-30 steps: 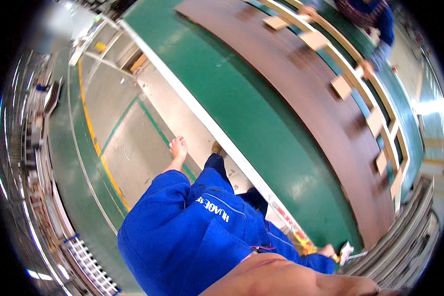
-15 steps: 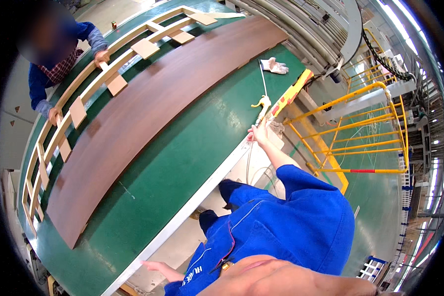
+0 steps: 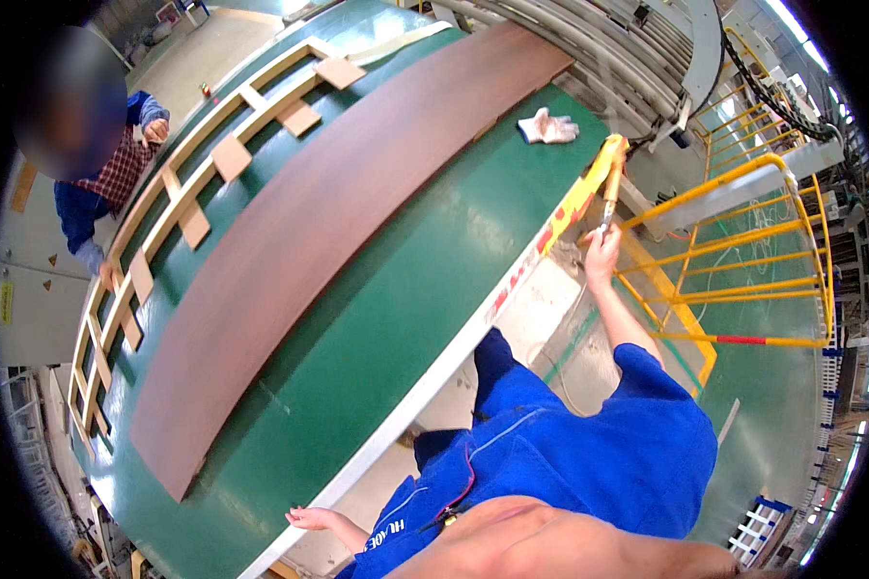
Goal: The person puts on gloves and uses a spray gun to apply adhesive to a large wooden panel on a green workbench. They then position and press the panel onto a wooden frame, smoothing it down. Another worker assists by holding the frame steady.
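Note:
My right hand (image 3: 602,253) is raised past the right end of the green table. It is closed on the metal lower end of a yellow air blow gun (image 3: 611,185), held close to the yellow-and-red taped table edge (image 3: 574,205). My left hand (image 3: 309,518) rests by the white front edge of the table (image 3: 396,422), fingers loosely stretched and holding nothing. A long curved brown panel (image 3: 357,193) lies across the tabletop. Behind it, a curved wooden frame (image 3: 203,193) with several small square blocks stands along the far side.
A white work glove (image 3: 547,127) lies at the table's right end. Across the table, a person (image 3: 106,183) has one hand on the frame. Yellow railings (image 3: 743,246) stand on my right, and metal rollers (image 3: 608,68) are beyond the table.
My right hand has moved right with the blow gun, away from the tabletop and glove. The person opposite has lifted one hand off the frame. The view has shifted.

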`<act>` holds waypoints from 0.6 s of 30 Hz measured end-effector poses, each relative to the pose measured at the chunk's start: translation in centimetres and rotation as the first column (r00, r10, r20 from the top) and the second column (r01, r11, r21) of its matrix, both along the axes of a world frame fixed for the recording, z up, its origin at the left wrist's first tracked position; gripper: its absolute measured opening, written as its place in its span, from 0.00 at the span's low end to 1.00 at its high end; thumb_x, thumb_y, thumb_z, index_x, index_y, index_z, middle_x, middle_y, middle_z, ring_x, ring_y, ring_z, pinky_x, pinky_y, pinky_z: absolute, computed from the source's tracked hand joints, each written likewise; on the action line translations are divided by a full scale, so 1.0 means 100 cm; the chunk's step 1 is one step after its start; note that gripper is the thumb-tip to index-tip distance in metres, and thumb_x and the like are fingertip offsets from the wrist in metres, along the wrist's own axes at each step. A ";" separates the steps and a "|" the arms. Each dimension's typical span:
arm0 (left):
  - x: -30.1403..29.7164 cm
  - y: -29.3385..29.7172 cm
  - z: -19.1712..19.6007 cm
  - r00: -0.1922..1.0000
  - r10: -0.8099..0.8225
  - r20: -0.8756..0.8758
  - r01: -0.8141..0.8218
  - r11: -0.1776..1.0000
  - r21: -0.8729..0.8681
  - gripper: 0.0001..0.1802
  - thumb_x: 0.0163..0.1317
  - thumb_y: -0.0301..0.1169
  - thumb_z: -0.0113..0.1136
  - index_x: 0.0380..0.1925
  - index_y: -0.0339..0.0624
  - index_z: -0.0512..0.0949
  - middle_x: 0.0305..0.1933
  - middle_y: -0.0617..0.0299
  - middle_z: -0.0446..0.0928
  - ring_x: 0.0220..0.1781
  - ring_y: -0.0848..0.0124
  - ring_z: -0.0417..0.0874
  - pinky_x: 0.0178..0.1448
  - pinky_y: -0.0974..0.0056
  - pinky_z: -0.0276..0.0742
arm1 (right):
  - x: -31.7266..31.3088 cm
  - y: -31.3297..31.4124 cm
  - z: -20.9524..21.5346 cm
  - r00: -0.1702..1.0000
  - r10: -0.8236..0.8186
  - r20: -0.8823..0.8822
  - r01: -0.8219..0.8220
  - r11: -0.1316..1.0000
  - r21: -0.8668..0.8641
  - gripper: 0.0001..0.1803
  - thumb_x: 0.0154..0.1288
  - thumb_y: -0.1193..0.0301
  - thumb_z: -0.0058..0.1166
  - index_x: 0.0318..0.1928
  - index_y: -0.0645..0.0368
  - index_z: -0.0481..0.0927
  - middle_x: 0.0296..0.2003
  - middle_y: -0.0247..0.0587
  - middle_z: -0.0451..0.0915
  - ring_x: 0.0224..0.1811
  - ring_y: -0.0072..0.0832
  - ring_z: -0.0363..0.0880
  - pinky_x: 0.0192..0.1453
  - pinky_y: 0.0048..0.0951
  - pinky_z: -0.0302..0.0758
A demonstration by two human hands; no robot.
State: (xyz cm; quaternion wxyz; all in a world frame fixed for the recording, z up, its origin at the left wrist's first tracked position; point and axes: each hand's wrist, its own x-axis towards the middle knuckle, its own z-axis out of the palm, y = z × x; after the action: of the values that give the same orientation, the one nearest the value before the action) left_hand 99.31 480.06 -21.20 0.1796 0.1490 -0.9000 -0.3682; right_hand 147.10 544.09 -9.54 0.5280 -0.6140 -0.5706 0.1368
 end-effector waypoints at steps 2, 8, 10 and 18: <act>0.017 0.075 0.017 0.985 -0.167 -0.036 0.171 0.960 0.223 0.20 0.67 0.36 0.40 0.53 0.33 0.64 0.49 0.47 0.71 0.47 0.59 0.75 0.52 0.59 0.70 | 0.018 0.105 -0.003 0.988 -0.007 0.157 -0.019 0.986 0.165 0.12 0.60 0.72 0.48 0.44 0.62 0.67 0.22 0.35 0.73 0.23 0.26 0.74 0.29 0.30 0.71; 0.056 0.232 0.039 0.932 -0.335 0.140 0.288 0.917 0.276 0.22 0.68 0.42 0.35 0.54 0.41 0.65 0.47 0.56 0.73 0.45 0.65 0.74 0.46 0.64 0.68 | 0.004 0.323 -0.039 0.990 0.140 0.006 -0.130 0.932 -0.337 0.16 0.56 0.69 0.56 0.45 0.58 0.72 0.35 0.43 0.76 0.34 0.34 0.76 0.38 0.33 0.72; 0.061 0.241 0.048 0.918 -0.360 0.167 0.307 0.911 0.274 0.22 0.68 0.43 0.35 0.54 0.41 0.66 0.47 0.57 0.73 0.44 0.67 0.74 0.46 0.64 0.68 | 0.011 0.349 -0.088 0.960 0.218 0.175 -0.146 0.925 -0.352 0.23 0.55 0.68 0.56 0.53 0.55 0.71 0.46 0.50 0.72 0.51 0.42 0.71 0.55 0.39 0.67; 0.075 0.190 0.067 0.951 -0.198 0.235 0.140 0.960 0.243 0.24 0.68 0.46 0.33 0.51 0.41 0.67 0.42 0.59 0.74 0.40 0.69 0.73 0.43 0.64 0.67 | -0.038 0.290 -0.072 0.877 0.402 0.261 -0.306 0.889 -0.342 0.16 0.59 0.65 0.51 0.47 0.53 0.73 0.40 0.45 0.73 0.42 0.42 0.74 0.44 0.38 0.70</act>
State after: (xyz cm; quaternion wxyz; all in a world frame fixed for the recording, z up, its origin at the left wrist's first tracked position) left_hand 106.83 499.03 -14.48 0.0110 0.1365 -0.8780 -0.4587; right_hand 143.33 573.13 -16.76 0.2964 -0.5825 -0.7268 0.2112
